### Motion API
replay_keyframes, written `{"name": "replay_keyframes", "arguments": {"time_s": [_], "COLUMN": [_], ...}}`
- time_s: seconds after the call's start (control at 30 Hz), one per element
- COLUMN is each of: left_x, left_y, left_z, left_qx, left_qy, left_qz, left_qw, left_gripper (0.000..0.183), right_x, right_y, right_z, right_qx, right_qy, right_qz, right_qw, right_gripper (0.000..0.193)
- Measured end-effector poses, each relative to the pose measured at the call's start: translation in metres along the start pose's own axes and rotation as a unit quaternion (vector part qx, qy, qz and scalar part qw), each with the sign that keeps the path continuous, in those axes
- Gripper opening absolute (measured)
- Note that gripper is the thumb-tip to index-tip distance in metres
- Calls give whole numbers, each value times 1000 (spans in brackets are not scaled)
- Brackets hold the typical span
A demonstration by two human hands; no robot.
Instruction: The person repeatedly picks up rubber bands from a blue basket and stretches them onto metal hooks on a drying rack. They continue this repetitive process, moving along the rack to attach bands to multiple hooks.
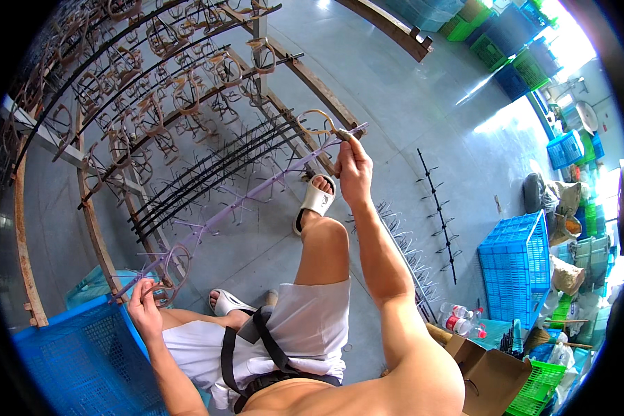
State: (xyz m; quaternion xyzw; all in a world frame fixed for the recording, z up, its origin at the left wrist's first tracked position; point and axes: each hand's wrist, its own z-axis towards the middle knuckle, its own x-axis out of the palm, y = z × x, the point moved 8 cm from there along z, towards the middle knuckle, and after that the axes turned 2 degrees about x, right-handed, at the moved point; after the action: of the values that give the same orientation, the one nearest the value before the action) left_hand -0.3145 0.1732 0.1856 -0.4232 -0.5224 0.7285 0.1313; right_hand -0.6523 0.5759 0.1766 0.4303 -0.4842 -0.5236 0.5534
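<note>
A long purple rod with thin wire prongs [253,191] slants from the lower left up to the centre right. Close to its upper right end, my right hand [354,172] pinches a brown eyeglass frame [317,113], whose rim stands out to the left of the fingers. My left hand [145,312] is closed on another eyeglass frame [175,284] by the rod's lower left end. Whether either frame is hooked on a prong I cannot tell. Several black pronged rods [211,177] lie side by side just beyond the purple one.
A rack [100,239] on the left carries many hanging eyeglass frames [152,111]. Below my left hand stands a blue plastic basket [83,360]. One black pronged rod [437,208] lies on the floor near a blue crate [513,267], plastic bottles [461,319] and a cardboard box [489,374].
</note>
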Motion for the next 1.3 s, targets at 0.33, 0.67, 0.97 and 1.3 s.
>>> {"name": "replay_keyframes", "arguments": {"time_s": [0.33, 0.67, 0.97, 1.3], "left_x": [-6, -5, -1, -11], "left_y": [-2, 5, -12, -21], "left_z": [-1, 5, 2, -26], "left_qx": [-9, 13, 29, -17], "left_qy": [3, 11, 13, 11], "left_qz": [7, 0, 8, -77], "left_qw": [1000, 1000, 999, 997], "left_gripper": [18, 19, 22, 25], "right_x": [-8, 6, 2, -19], "right_y": [11, 4, 19, 29], "right_z": [5, 7, 0, 3], "right_qx": [-60, -72, -73, -17], "right_qy": [-56, -21, -62, -97], "right_qz": [-93, -74, -123, -178], "right_qw": [992, 994, 988, 979], "right_gripper": [20, 20, 22, 26]}}
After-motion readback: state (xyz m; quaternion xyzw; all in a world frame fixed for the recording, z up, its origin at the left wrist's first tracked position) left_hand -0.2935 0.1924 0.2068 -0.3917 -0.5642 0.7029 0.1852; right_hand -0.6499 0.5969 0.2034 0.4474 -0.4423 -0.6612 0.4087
